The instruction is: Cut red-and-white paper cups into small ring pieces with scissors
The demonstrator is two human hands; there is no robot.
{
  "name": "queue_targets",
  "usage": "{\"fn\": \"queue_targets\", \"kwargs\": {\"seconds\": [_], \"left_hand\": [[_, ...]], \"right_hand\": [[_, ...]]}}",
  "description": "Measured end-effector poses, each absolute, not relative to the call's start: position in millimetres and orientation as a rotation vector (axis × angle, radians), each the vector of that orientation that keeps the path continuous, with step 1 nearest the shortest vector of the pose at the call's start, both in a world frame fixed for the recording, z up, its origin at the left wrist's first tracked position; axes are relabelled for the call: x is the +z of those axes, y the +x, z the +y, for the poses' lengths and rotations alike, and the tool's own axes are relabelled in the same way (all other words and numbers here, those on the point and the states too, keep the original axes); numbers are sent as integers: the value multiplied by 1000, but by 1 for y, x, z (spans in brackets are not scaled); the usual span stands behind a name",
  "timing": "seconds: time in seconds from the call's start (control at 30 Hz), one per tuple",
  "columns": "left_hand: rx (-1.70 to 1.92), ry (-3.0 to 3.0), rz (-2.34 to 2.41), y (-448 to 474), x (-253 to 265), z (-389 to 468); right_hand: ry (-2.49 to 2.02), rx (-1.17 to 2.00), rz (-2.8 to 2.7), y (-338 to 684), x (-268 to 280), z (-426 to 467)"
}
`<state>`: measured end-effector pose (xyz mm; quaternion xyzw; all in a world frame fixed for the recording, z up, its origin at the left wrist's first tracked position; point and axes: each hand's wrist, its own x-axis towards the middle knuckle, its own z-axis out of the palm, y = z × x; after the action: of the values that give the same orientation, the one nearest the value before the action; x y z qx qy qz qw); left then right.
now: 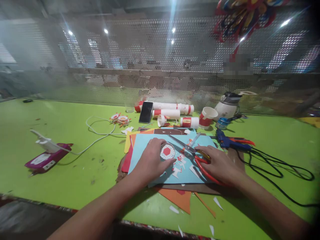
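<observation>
My left hand (155, 156) curves round a round white paper disc (167, 152) with a red hexagon at its middle, fingers at its upper edge and thumb below it. A pair of scissors (183, 145) with orange-red handles is in the grip of my right hand (220, 163); its blades point up and left, just right of the disc. Beneath both hands lies a light blue sheet (142, 146) on a stack of coloured paper. Small red and white paper scraps (178, 166) are scattered between my hands.
Behind the stack are a phone (146, 112), paper rolls (166, 114), a paper cup (208, 117) and a white bottle (226, 106). A blue glue gun (231, 143) with a black cord lies right. On the left, a purple power strip (48, 160) trails a white cable.
</observation>
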<state>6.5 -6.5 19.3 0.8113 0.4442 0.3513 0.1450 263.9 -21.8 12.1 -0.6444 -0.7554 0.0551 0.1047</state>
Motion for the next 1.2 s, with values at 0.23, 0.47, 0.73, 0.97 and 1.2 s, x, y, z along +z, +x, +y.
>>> {"fn": "queue_targets", "kwargs": {"seconds": [0.23,0.47,0.73,0.97,1.2], "left_hand": [[933,2323,1340,7,23,-6],[769,2243,1611,-9,32,8],[987,2588,1824,-35,54,-3],[753,2317,2091,-77,38,10],[524,2048,2234,-128,25,40]], "right_hand": [[-1898,161,-2227,260,17,-26],[-1927,136,-2245,256,17,-31],[-1899,164,-2311,258,16,-29],[-1849,164,-2332,266,4,-19],[-1825,145,-2329,270,-1,-16]]}}
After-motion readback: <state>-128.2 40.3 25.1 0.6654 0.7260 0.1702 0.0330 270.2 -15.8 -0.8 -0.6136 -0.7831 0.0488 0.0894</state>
